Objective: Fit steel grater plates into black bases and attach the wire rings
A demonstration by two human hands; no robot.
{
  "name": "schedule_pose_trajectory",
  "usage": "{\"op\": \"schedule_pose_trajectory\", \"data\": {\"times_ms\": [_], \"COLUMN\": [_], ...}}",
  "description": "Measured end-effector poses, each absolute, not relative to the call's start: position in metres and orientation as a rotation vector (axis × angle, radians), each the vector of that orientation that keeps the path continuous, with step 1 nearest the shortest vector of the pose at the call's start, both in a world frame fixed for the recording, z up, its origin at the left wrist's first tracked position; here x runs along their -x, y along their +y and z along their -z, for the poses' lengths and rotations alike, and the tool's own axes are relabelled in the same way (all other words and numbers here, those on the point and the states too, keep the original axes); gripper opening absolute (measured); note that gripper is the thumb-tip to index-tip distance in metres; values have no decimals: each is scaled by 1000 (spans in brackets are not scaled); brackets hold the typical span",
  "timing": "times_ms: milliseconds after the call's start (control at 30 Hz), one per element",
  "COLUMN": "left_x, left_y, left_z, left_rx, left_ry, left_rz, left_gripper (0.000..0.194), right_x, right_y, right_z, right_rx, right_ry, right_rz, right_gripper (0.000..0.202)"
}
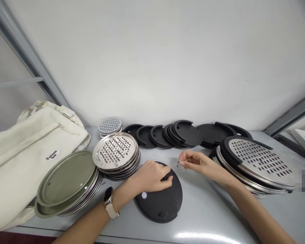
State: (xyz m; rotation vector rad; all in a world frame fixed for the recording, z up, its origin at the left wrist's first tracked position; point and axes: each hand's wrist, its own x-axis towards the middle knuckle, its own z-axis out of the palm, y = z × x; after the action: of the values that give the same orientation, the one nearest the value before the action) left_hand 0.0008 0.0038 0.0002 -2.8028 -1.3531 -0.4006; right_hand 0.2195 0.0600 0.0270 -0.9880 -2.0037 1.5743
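A round black disc (159, 206) lies on the grey table in front of me, with a white dot on its left part and a small raised piece near its front edge. My left hand (156, 176), with a watch on the wrist, is closed over the back part of this disc; what its fingers hold, if anything, is hidden. To the right of the disc my right hand (193, 162) pinches a small shiny metal piece (178, 165) between thumb and fingertips, just above the table.
Perforated metal discs (115, 150) and green round plates (66, 179) are stacked at the left, beside a cream bag (27, 145). Black discs (188, 134) line the wall. A stack of black-rimmed grater discs (261, 157) stands at the right.
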Motion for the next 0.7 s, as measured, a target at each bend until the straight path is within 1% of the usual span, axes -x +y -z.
{"op": "schedule_pose_trajectory", "data": {"times_ms": [400, 700], "left_x": [-1, -1], "left_y": [4, 4], "left_z": [0, 1], "left_rx": [2815, 2810], "left_ry": [-1342, -1349], "left_rz": [406, 401], "left_gripper": [20, 24], "right_x": [-210, -200], "right_y": [62, 58], "right_z": [-16, 3], "right_rx": [917, 925], "right_ry": [-1990, -1976], "right_rz": [-1661, -1654], "right_gripper": [30, 35]}}
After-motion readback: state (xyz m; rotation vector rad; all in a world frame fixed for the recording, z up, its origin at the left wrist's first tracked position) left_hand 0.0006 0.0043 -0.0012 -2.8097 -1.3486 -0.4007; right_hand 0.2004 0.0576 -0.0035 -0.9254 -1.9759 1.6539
